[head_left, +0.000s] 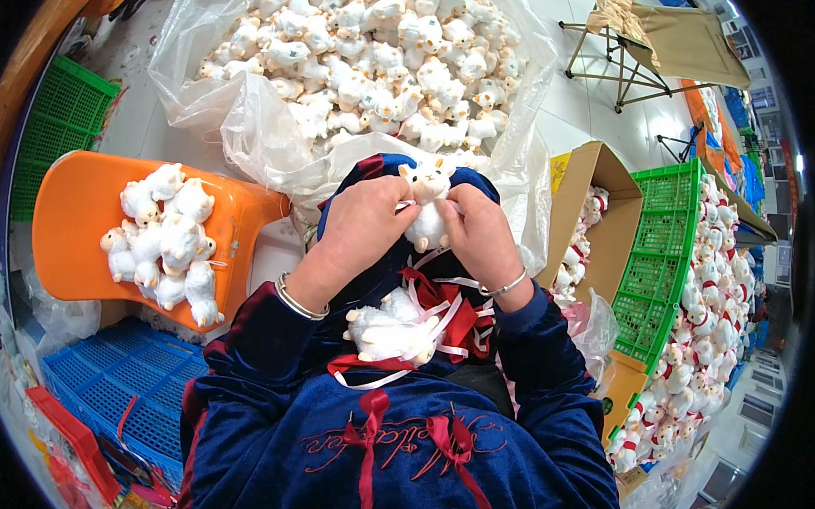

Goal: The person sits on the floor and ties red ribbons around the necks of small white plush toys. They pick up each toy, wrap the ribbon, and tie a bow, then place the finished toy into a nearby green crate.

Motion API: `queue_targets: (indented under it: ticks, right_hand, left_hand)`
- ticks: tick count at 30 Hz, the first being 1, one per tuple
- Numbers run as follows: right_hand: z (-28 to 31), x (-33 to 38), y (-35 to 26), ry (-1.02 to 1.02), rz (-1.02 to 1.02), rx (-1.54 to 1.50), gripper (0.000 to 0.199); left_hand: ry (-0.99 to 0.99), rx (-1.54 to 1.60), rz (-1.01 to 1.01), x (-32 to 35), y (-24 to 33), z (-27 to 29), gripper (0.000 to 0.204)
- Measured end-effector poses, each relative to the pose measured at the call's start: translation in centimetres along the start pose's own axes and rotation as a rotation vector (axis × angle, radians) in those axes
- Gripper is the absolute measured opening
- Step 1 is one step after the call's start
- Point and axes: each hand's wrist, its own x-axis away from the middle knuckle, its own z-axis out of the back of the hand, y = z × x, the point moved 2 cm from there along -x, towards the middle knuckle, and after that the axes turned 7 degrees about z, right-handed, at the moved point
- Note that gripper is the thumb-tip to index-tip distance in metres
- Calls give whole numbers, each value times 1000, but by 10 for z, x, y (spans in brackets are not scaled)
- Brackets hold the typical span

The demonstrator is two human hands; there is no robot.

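Above my lap I hold a small white plush animal (424, 221) with ears, its head toward the far side. My left hand (363, 227) is closed at its neck, thumb and fingers pinched together. On the other side my right hand (484, 235) pinches it at the same height. A pale strip shows by the left fingertips; whether it is a ribbon at the neck I cannot tell. On my lap lie another white plush animal (388, 331), red ribbons (466, 323) and thin pale pink ribbons (388, 379).
Ahead, a large clear plastic bag (250, 111) brims with white plush animals. Several more sit on an orange stool (72, 231) at left, above a blue crate (121, 360). To the right stand a cardboard box (624, 187) and a green crate (658, 238) beside plush toys with red neckbands (694, 349).
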Motion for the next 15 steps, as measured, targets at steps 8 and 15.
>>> queue_targets:
  ticks: [8, 15]
  right_hand:
    - [-5, 1, 14, 168, -48, -229, 10]
    - [-8, -6, 23, 215, 88, -158, 9]
  left_hand:
    - [57, 236, -51, -4, -2, -11, 17]
    - [7, 373, 79, -12, -4, -23, 22]
